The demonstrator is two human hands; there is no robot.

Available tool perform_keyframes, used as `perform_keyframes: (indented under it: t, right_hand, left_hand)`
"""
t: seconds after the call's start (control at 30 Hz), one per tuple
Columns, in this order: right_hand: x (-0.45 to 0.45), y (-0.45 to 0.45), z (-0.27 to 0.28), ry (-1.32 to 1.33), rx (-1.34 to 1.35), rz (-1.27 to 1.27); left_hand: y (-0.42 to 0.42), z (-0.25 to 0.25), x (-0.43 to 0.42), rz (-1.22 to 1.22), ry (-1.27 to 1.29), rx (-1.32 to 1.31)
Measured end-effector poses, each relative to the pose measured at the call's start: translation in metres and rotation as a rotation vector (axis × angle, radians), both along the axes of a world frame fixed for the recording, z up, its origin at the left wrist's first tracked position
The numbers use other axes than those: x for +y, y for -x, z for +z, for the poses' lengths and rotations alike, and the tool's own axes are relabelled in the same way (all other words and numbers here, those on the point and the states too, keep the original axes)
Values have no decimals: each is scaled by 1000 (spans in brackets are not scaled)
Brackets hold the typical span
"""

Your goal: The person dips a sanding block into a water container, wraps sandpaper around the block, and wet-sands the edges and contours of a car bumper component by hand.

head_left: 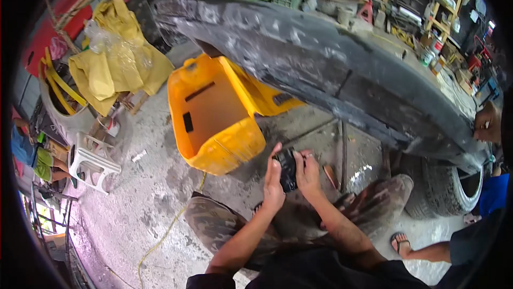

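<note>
Between my two hands is a small black object (287, 169) with a shiny, rounded look; its exact kind cannot be made out. My left hand (274, 179) is closed along its left side, thumb near the top. On the other side, my right hand (308, 175) grips it with bent fingers. Both hands are above my camouflage-trousered knees. Just beyond them a long dark bumper (320, 64), scuffed with pale patches, stretches across the view, raised off the floor. A yellow plastic crate (224, 150) lies open beside it, to the left of my hands.
Tires (443, 187) sit under the bumper's right end. A white plastic stool (93, 163) is at left, near yellow sheeting (112, 48). A thin yellow cord (170, 225) crosses the floor. Another person's sandalled foot (402, 244) is at lower right; one more person (40, 155) is far left.
</note>
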State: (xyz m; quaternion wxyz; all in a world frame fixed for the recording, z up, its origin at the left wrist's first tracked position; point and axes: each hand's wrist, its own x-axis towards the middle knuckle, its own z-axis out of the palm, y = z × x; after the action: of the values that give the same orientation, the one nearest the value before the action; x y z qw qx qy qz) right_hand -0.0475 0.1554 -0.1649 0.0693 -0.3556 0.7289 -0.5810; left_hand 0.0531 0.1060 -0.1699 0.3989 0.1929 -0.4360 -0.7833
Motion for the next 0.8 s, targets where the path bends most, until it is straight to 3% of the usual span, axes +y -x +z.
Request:
perform_keyframes:
  t: [0.07,0.4,0.5,0.53,0.57,0.6,0.67,0.8]
  right_hand:
    - [-2,-5,17,-36,-109,13]
    - [-12,-9,7,-46,-44,-37]
    - [-13,-14,1,-14,-122,-1]
    - [-15,-13,-17,-20,-327,27]
    - [-16,-10,-24,-45,194,28]
    - [-17,-15,-16,17,-14,-36]
    - [-22,-12,-16,6,-86,1]
    - [-16,-14,-1,-40,39,-15]
  left_hand:
    - [0,14,3,8,-4,10]
    - [-1,23,0,-15,-79,79]
    - [-3,20,2,-43,-140,106]
    - [-6,24,5,-75,-191,110]
    - [1,27,5,-98,-149,182]
    - [2,14,0,-83,-119,171]
    - [4,4,-3,-45,-162,172]
    - [0,-6,-9,-131,-168,212]
